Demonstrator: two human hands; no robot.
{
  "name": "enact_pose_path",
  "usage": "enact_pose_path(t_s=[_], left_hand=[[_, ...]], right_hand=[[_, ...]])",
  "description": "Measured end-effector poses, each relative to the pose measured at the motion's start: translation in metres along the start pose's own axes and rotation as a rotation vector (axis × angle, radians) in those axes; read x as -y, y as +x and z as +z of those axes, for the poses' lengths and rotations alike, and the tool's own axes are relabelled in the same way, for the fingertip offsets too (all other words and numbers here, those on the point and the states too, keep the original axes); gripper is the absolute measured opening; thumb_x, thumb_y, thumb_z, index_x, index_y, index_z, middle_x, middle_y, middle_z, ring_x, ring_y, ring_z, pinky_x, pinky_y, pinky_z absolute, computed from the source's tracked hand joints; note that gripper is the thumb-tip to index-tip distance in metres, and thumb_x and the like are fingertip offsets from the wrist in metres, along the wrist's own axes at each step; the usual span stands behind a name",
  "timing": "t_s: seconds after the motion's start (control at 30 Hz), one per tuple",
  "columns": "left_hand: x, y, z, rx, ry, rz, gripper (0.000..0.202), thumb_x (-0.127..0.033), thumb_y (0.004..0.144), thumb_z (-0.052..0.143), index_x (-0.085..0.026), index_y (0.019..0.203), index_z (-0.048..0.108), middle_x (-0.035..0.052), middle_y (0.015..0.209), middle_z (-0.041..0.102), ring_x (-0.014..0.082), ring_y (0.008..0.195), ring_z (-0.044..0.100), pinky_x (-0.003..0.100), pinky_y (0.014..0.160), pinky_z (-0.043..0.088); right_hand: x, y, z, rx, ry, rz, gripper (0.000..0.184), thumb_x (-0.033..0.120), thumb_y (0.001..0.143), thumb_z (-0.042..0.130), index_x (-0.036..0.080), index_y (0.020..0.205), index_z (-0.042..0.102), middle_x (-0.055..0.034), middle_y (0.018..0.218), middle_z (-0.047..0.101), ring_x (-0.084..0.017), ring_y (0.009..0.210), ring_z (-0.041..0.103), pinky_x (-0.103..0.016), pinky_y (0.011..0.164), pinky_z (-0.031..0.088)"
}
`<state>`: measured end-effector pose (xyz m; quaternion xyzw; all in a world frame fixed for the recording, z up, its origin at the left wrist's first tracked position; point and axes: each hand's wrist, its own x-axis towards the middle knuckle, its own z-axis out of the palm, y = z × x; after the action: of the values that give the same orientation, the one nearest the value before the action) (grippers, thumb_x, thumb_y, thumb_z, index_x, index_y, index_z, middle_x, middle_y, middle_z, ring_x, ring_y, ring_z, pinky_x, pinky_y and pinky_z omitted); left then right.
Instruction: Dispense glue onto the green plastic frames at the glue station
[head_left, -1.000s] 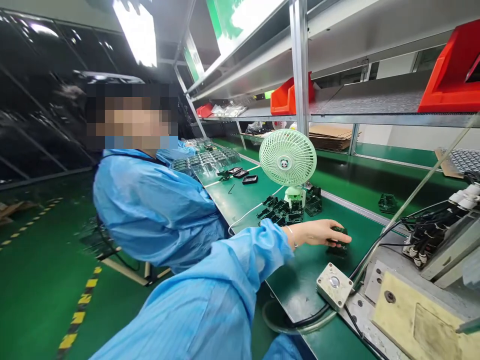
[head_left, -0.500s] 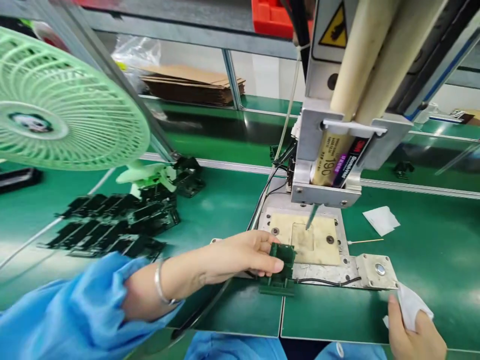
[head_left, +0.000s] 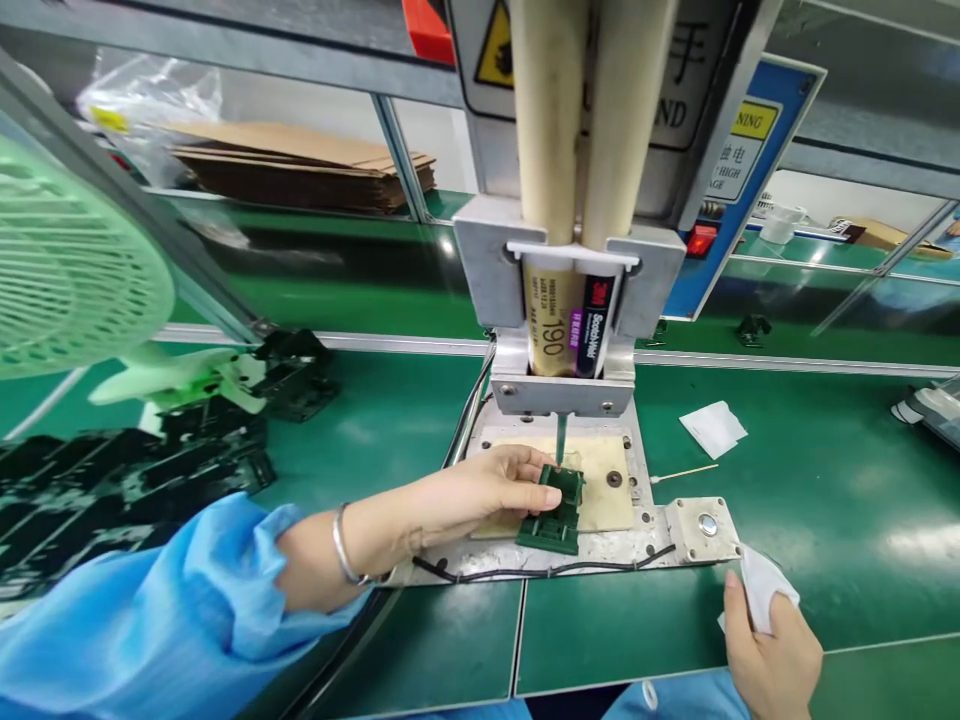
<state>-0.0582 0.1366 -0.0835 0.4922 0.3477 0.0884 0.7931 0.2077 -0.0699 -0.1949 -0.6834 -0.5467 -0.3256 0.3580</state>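
Left hand (head_left: 499,492) clamps green part (head_left: 553,528) between fingers; nozzle (head_left: 561,436) sits near fingertips. Right hand (head_left: 776,650) pinches white wipe (head_left: 763,588).

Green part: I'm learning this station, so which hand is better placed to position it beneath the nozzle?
Likely the left hand: it holds the green part near the nozzle; the right hand grasps a white wipe.
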Motion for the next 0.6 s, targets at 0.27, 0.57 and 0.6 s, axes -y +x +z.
enact_pose_path(t_s=[0.27,0.57,0.6], left_hand=[[0.010,0.011,-0.013,-0.084,0.411,0.294,0.076,-0.057,0.074,0.076,-0.016,0.121,0.032,0.0111,0.106,0.054,0.0233,0.096,0.055,0.038,0.089,0.048],[0.019,-0.004,-0.029,-0.312,0.908,0.405,0.085,-0.061,0.072,0.071,-0.019,0.135,0.033,0.0184,0.136,0.033,0.0433,0.130,0.030,0.064,0.109,0.029],[0.021,-0.012,-0.037,-0.388,0.997,0.432,0.094,-0.064,0.070,0.072,-0.020,0.140,0.030,0.0180,0.143,0.025,0.0456,0.136,0.019,0.066,0.112,0.024]], right_hand=[[0.001,-0.004,0.004,-0.005,0.031,0.070,0.048,0.037,0.099,0.056,0.021,0.058,0.035,0.0033,0.047,0.038,-0.010,0.039,0.040,-0.023,0.041,0.034],[-0.003,-0.011,0.007,0.055,0.248,0.327,0.045,0.041,0.091,0.060,0.019,0.055,0.045,0.0008,0.048,0.047,-0.012,0.041,0.045,-0.025,0.046,0.036],[-0.003,-0.010,0.008,0.087,0.319,0.464,0.044,0.044,0.088,0.062,0.018,0.055,0.048,-0.0002,0.049,0.049,-0.013,0.043,0.046,-0.025,0.047,0.037]])
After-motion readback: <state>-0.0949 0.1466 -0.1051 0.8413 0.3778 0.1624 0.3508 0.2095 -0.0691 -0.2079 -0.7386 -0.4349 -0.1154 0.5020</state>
